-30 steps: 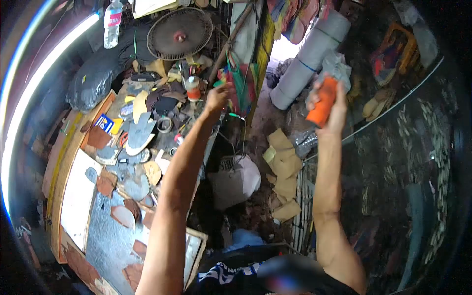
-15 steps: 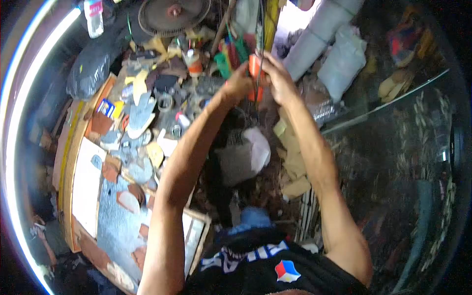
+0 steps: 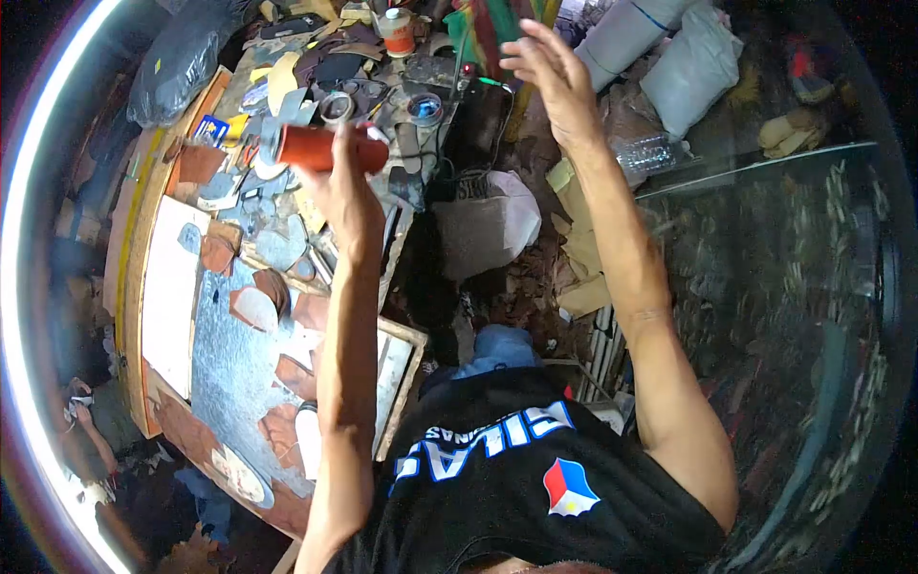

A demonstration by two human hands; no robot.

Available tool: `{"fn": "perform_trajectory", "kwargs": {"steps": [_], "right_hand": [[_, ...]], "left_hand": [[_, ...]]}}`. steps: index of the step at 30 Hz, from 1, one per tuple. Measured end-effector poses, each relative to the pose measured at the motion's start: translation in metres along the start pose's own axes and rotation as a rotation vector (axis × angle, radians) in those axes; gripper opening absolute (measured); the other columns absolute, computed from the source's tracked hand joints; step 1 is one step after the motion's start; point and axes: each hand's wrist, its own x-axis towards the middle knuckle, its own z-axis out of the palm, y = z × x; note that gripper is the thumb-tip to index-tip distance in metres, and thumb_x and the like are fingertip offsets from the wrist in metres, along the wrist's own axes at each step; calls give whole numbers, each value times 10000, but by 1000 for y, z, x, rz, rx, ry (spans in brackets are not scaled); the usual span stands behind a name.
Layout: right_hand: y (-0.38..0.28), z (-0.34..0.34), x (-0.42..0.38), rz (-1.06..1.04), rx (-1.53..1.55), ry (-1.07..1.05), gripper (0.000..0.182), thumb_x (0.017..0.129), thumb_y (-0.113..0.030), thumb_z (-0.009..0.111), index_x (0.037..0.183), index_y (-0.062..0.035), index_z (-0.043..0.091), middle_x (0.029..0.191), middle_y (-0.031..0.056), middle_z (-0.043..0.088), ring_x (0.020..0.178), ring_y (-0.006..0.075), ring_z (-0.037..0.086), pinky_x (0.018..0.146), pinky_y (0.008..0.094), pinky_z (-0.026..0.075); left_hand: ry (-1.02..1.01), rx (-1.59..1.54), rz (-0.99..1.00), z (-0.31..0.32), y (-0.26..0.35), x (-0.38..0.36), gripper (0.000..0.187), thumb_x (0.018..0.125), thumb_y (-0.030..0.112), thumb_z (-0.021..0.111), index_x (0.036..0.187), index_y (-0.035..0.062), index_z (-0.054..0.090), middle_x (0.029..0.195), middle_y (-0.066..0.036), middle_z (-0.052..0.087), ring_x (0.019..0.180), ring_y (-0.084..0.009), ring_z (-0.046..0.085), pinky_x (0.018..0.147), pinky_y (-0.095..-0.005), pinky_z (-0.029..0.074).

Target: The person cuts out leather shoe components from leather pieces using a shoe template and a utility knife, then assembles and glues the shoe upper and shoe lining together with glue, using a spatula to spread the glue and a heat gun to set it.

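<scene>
An orange-red cylinder [image 3: 308,146] lies level in my left hand [image 3: 346,191], whose fingers are wrapped round it above the cluttered workbench. What kind of cylinder it is, I cannot make out. My right hand [image 3: 559,81] is raised at the top, right of centre, with fingers apart and nothing in them. Green and red cloth [image 3: 478,36] hangs near that hand. Cut pieces of leather or sheet [image 3: 277,247] lie scattered on the bench near my left forearm.
A round container with something blue [image 3: 425,109] and an orange-labelled jar [image 3: 397,34] stand on the bench. Grey-white rolls [image 3: 626,43] and a stuffed white bag [image 3: 693,72] are at the upper right. A glass surface [image 3: 765,287] spans the right. Scraps cover the floor.
My two hands, both at the orange object at the top centre before, have come apart. The left has carried the cylinder left over the bench; the right is now open, farther up.
</scene>
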Motion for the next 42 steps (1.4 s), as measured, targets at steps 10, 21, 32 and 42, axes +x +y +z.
{"fn": "perform_trajectory", "kwargs": {"steps": [10,21,32,42], "right_hand": [[43,68,-155,238,-3,231,539,996,-301,546,1420,-5,395,1406,209,465,1148,244,556,968,352,453],[-70,164,-304,194,-193,-842,525,959,-343,616,1306,36,508,1203,189,623,1176,237,584,987,351,458],[-63,175,-379,886,-40,-816,519,924,-221,643,1366,-27,453,1035,99,606,826,137,611,789,276,509],[-55,202,-366,1020,197,-1293,895,843,-68,655,1555,-70,114,1362,154,444,973,165,560,849,323,493]], "left_hand": [[23,-230,-252,-162,44,-161,468,919,151,642,1291,44,379,1007,-132,614,969,-269,638,901,-417,512],[-401,126,-559,-221,74,-272,451,977,123,546,1355,17,323,1100,-128,584,1047,-216,590,930,-363,470],[-483,756,-305,-316,146,-316,426,965,276,585,1281,-9,568,1041,-229,684,986,-331,675,853,-414,512],[327,823,-614,-424,139,-340,442,976,382,548,1035,-35,683,833,-103,664,802,-134,596,732,-293,464]]}}
